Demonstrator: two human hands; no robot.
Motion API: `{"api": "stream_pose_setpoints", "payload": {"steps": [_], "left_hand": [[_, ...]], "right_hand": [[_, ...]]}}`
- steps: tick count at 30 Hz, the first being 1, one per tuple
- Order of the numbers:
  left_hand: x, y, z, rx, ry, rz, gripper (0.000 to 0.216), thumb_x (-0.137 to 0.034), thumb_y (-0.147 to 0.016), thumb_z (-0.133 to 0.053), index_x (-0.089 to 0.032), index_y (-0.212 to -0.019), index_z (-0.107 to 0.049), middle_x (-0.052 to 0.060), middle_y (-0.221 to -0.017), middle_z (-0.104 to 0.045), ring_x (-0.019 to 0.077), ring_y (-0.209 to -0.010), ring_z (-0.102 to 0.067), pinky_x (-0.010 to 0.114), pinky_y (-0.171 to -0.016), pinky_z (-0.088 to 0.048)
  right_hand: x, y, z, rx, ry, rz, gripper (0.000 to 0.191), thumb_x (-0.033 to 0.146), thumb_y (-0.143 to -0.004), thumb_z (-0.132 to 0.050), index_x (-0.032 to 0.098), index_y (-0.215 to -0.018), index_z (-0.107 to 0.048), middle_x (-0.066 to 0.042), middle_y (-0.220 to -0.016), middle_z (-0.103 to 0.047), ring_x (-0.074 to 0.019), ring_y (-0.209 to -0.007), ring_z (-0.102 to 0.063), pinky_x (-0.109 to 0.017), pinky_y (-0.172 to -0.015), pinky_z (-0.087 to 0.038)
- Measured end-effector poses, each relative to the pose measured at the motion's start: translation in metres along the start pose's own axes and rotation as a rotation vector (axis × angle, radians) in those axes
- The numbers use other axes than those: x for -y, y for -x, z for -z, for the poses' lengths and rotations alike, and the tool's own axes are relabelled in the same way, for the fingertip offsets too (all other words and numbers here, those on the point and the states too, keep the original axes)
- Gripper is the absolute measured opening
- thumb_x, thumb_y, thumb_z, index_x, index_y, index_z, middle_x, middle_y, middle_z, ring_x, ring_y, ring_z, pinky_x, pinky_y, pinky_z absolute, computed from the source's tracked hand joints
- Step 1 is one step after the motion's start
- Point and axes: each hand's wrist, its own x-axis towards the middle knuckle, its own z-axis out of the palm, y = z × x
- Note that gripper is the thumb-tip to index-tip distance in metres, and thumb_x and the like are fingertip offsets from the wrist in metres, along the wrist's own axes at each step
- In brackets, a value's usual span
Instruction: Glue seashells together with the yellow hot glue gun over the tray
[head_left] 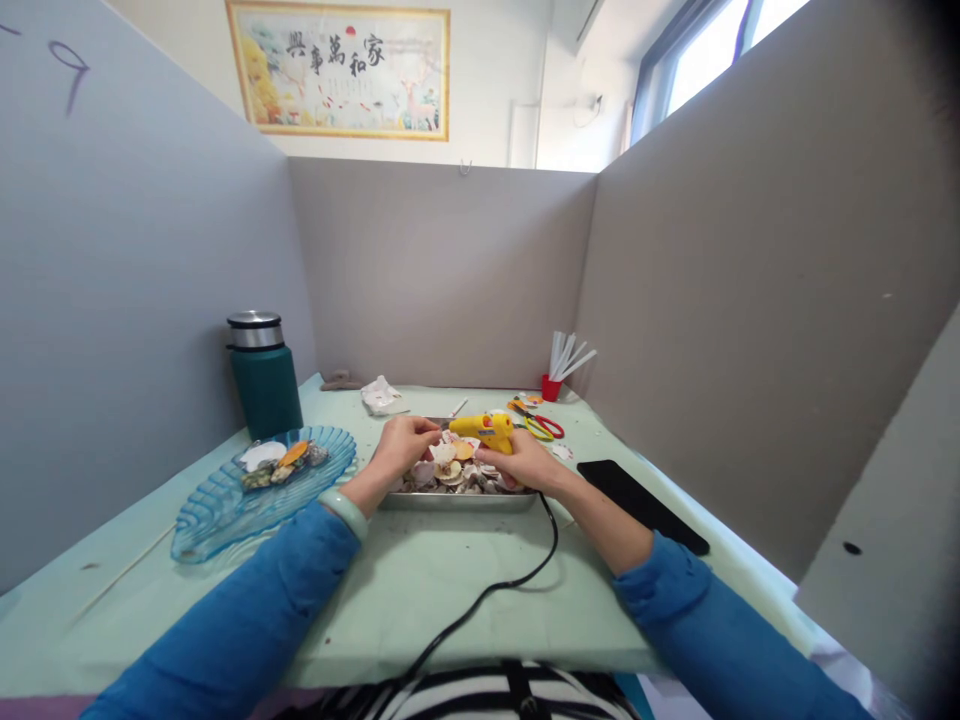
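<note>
My right hand (521,458) grips a yellow hot glue gun (482,430), its nozzle pointing left toward my other hand. From its handle a black cord (517,580) runs down to the table's front edge. My left hand (405,445) is pinched closed just left of the nozzle; whatever its fingertips hold is too small to make out. Both hands are above a metal tray (457,502) filled with seashells (450,468), white, orange and grey. To the left, a clear blue shell-shaped plate (217,520) carries several shells (281,462) in a cluster.
A green thermos (264,385) stands behind the plate. Scissors (551,430) with red and yellow handles and a red cup (551,388) of white glue sticks are at the back right. A black phone-like slab (643,505) lies right. Crumpled tissue (382,396) lies behind. Grey partitions (442,270) enclose the table.
</note>
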Motion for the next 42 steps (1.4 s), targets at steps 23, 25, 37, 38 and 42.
{"api": "stream_pose_setpoints", "payload": {"steps": [23,25,37,38,42], "left_hand": [[-0.008,0.003,0.001,-0.018,0.045,0.021,0.019,-0.023,-0.07,-0.059,-0.012,-0.081,-0.071,0.001,-0.049,-0.061,0.0104,-0.045,-0.057,0.017,-0.045,-0.041],[-0.008,0.003,0.001,-0.013,0.043,0.017,0.02,-0.023,-0.07,-0.059,-0.012,-0.081,-0.071,0.001,-0.049,-0.061,0.0104,-0.045,-0.057,0.016,-0.044,-0.04],[-0.008,0.004,0.002,-0.022,0.09,0.038,0.018,-0.023,-0.07,-0.06,-0.012,-0.081,-0.07,0.001,-0.048,-0.06,0.01,-0.044,-0.057,0.017,-0.044,-0.04],[-0.008,0.004,0.002,-0.024,0.091,0.035,0.018,-0.023,-0.07,-0.061,-0.012,-0.081,-0.07,0.0,-0.048,-0.06,0.01,-0.045,-0.057,0.016,-0.044,-0.04],[-0.009,0.005,0.002,-0.025,0.069,0.04,0.018,-0.022,-0.07,-0.06,-0.013,-0.081,-0.07,0.0,-0.048,-0.06,0.0102,-0.045,-0.057,0.016,-0.043,-0.039]], "right_hand": [[0.0,0.0,0.0,-0.017,0.013,-0.024,0.037,0.049,-0.077,-0.055,0.016,-0.06,-0.051,0.004,-0.039,-0.047,-0.0077,-0.035,-0.042,-0.018,-0.037,-0.033],[0.002,0.001,0.0,-0.003,0.007,0.002,0.037,0.048,-0.077,-0.055,0.016,-0.058,-0.051,0.004,-0.039,-0.046,-0.007,-0.035,-0.041,-0.018,-0.037,-0.032],[-0.004,-0.002,0.0,-0.025,0.027,-0.036,0.038,0.049,-0.077,-0.054,0.016,-0.059,-0.05,0.004,-0.039,-0.048,-0.0081,-0.037,-0.044,-0.018,-0.04,-0.035],[-0.004,-0.002,0.0,-0.019,0.023,-0.033,0.038,0.049,-0.077,-0.054,0.016,-0.059,-0.051,0.004,-0.039,-0.048,-0.008,-0.036,-0.043,-0.019,-0.039,-0.035],[0.0,0.0,0.0,-0.009,0.013,-0.012,0.037,0.049,-0.076,-0.055,0.016,-0.061,-0.053,0.004,-0.039,-0.047,-0.0077,-0.035,-0.042,-0.018,-0.038,-0.033]]}}
